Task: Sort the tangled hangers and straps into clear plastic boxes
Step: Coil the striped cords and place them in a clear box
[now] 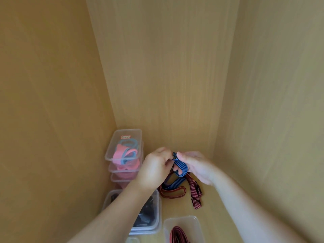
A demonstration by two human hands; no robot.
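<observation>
A blue striped strap is held up between both hands above the wooden floor of a cupboard. My left hand pinches its top end by the small buckle, and my right hand grips the strap's loop from the right. Below them a tangle of red striped straps lies on the floor, with the blue strap's lower part running into it. A clear plastic box at the bottom holds a red striped strap.
A stack of clear boxes with pink and blue items stands in the back left corner. A lidded clear box with dark items sits under my left forearm. Wooden cupboard walls close in left, back and right.
</observation>
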